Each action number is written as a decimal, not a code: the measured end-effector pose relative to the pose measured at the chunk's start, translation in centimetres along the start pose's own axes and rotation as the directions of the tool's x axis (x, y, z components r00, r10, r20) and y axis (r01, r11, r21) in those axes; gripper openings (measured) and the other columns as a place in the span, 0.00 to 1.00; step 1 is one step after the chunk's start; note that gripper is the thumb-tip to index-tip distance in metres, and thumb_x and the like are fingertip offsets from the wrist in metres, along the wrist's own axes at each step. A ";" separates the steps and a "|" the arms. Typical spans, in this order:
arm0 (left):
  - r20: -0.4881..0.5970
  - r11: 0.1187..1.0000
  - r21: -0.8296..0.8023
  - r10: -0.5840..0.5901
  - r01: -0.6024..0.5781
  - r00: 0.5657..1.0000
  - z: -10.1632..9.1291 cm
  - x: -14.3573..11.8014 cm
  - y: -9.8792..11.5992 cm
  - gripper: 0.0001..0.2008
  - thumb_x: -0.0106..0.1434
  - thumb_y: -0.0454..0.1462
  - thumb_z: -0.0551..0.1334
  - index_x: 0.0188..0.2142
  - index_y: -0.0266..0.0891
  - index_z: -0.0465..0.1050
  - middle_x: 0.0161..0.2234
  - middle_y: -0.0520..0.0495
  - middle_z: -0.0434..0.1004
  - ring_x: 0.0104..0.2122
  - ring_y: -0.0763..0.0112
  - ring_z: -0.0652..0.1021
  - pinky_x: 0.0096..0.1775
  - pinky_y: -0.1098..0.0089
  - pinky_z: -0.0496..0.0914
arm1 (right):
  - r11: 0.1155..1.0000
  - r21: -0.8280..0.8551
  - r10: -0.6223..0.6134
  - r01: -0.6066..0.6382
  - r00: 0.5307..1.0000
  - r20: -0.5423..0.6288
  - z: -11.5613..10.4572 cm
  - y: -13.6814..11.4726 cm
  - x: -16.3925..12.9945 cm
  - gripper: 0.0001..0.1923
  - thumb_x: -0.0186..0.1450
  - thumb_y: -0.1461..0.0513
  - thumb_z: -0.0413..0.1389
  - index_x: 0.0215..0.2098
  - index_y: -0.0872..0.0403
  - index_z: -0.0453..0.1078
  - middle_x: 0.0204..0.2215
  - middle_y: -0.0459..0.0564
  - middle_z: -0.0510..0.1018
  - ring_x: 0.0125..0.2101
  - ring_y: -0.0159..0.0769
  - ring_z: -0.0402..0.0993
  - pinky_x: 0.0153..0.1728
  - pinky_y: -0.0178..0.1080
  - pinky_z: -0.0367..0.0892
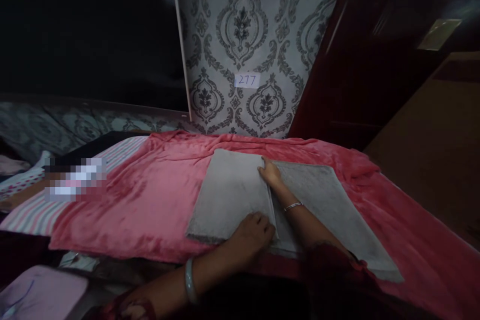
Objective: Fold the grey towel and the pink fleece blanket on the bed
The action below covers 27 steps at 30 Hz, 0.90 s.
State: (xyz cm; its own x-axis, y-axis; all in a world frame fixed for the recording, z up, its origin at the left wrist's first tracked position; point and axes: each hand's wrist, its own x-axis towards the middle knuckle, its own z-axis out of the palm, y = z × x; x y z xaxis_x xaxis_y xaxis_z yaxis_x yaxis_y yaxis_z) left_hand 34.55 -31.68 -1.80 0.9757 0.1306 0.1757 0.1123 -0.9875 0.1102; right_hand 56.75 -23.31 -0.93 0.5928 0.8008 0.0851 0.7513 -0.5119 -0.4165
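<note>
A grey plush mat (318,195) lies on a pink blanket (153,200), its left part folded over with the smoother, paler underside facing up. Curled at the near corner of the folded flap (232,190), my left hand (254,234) is closed on the flap's edge; its fingertips are partly hidden. Farther away, my right hand (270,172) pinches the far corner of the same edge, thumb on top. The mat's fuzzy grey side shows to the right of that edge, partly covered by my right forearm.
Striped cloth (123,152) lies under the blanket at the left. Behind stand a patterned wall with a "277" paper label (247,80) and a large dark screen (90,35). A pink stool-like top (43,292) is at lower left, a brown panel (431,150) at right.
</note>
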 end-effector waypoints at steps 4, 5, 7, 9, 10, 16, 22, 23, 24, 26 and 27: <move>-0.028 0.981 -0.153 -0.123 0.117 0.992 -3.4 -1.5 -2.7 0.11 0.70 0.37 0.54 0.46 0.38 0.74 0.45 0.42 0.77 0.46 0.61 0.76 0.50 0.61 0.70 | 0.992 -0.069 -0.108 0.106 0.993 -0.039 -0.7 -0.9 -1.0 0.34 0.69 0.60 0.54 0.71 0.56 0.53 0.64 0.64 0.64 0.62 0.53 0.63 0.60 0.49 0.60; -0.047 0.972 -0.134 -0.202 0.195 0.978 -4.1 -2.0 -3.7 0.13 0.70 0.36 0.53 0.49 0.37 0.74 0.49 0.39 0.77 0.50 0.59 0.76 0.54 0.58 0.68 | 0.978 -0.103 -0.189 0.183 0.980 -0.057 -0.8 -1.2 -1.4 0.35 0.69 0.58 0.55 0.72 0.54 0.52 0.68 0.63 0.59 0.65 0.54 0.58 0.62 0.51 0.57; -0.081 0.943 -0.067 -0.331 0.327 0.940 -4.7 -2.9 -5.5 0.21 0.69 0.40 0.56 0.59 0.35 0.70 0.61 0.32 0.69 0.62 0.48 0.67 0.62 0.48 0.60 | 0.920 -0.172 -0.365 0.351 0.930 -0.054 -0.4 -1.8 -2.4 0.36 0.70 0.53 0.55 0.73 0.51 0.51 0.72 0.59 0.50 0.70 0.55 0.46 0.66 0.57 0.48; -0.037 0.920 -0.029 -0.392 0.391 0.919 -4.2 -3.8 -6.8 0.32 0.67 0.46 0.60 0.67 0.38 0.61 0.69 0.30 0.55 0.69 0.40 0.54 0.65 0.39 0.50 | 0.882 -0.194 -0.434 0.430 0.901 0.026 0.4 -2.0 -3.4 0.35 0.72 0.49 0.51 0.73 0.48 0.50 0.73 0.57 0.45 0.71 0.54 0.40 0.67 0.60 0.43; 0.010 0.914 -0.024 -0.405 0.405 0.914 -3.6 -4.2 -7.2 0.34 0.66 0.48 0.60 0.69 0.40 0.59 0.71 0.31 0.50 0.70 0.39 0.50 0.65 0.37 0.48 | 0.881 -0.192 -0.426 0.432 0.902 0.076 0.9 -1.9 -3.9 0.34 0.73 0.48 0.50 0.73 0.48 0.49 0.73 0.56 0.45 0.72 0.53 0.39 0.67 0.61 0.42; 0.073 0.911 -0.032 -0.408 0.411 0.910 -1.1 -5.2 -7.5 0.34 0.68 0.51 0.58 0.70 0.47 0.56 0.73 0.34 0.46 0.71 0.38 0.48 0.65 0.33 0.45 | 0.903 -0.205 -0.338 0.377 0.919 0.204 2.2 -1.1 -4.6 0.34 0.74 0.46 0.45 0.74 0.45 0.45 0.74 0.54 0.42 0.72 0.51 0.36 0.67 0.61 0.42; 0.080 0.909 -0.068 -0.406 0.411 0.910 -2.3 -5.2 -7.3 0.34 0.67 0.49 0.60 0.69 0.46 0.58 0.72 0.35 0.47 0.71 0.40 0.49 0.66 0.34 0.47 | 0.864 -0.216 -0.410 0.455 0.884 0.223 0.3 -5.3 -2.3 0.30 0.76 0.48 0.41 0.73 0.45 0.51 0.73 0.52 0.46 0.72 0.49 0.38 0.67 0.62 0.39; 0.085 0.911 -0.074 -0.400 0.406 0.913 -2.6 -5.4 -7.2 0.34 0.67 0.49 0.60 0.69 0.45 0.58 0.72 0.35 0.48 0.71 0.41 0.50 0.66 0.35 0.47 | 0.838 -0.196 -0.465 0.509 0.855 0.230 0.2 -6.4 -1.7 0.29 0.76 0.49 0.41 0.73 0.45 0.50 0.74 0.51 0.44 0.72 0.48 0.36 0.68 0.61 0.39; 0.084 0.912 -0.077 -0.396 0.402 0.915 -2.9 -5.6 -7.2 0.34 0.66 0.49 0.61 0.69 0.45 0.59 0.71 0.34 0.50 0.71 0.42 0.51 0.66 0.35 0.47 | 0.811 -0.170 -0.515 0.559 0.821 0.245 0.3 -7.5 -1.0 0.29 0.76 0.51 0.40 0.73 0.45 0.49 0.74 0.50 0.43 0.72 0.47 0.35 0.68 0.60 0.39; 0.063 0.912 -0.068 -0.400 0.403 0.915 -3.2 -6.2 -7.4 0.35 0.65 0.48 0.62 0.69 0.44 0.59 0.71 0.34 0.51 0.70 0.43 0.52 0.66 0.34 0.46 | 0.761 -0.119 -0.590 0.638 0.757 0.283 1.0 -9.4 0.6 0.29 0.76 0.52 0.39 0.74 0.45 0.47 0.74 0.49 0.42 0.73 0.45 0.34 0.68 0.59 0.39; 0.046 0.910 -0.060 -0.408 0.411 0.912 -3.1 -6.6 -7.5 0.35 0.65 0.49 0.63 0.69 0.45 0.59 0.71 0.34 0.50 0.70 0.42 0.52 0.66 0.33 0.45 | 0.737 -0.101 -0.617 0.668 0.726 0.305 1.6 -10.1 1.4 0.29 0.76 0.52 0.40 0.74 0.45 0.46 0.74 0.48 0.41 0.73 0.44 0.33 0.69 0.59 0.38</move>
State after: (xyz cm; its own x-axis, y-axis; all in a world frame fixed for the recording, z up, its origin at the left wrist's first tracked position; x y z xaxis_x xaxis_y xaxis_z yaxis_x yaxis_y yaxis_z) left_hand 26.68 -24.84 -0.71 0.8524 0.5182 0.0699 0.4914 -0.8396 0.2314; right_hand 49.50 -16.55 1.98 -0.1211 0.9917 0.0428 0.9792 0.1265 -0.1588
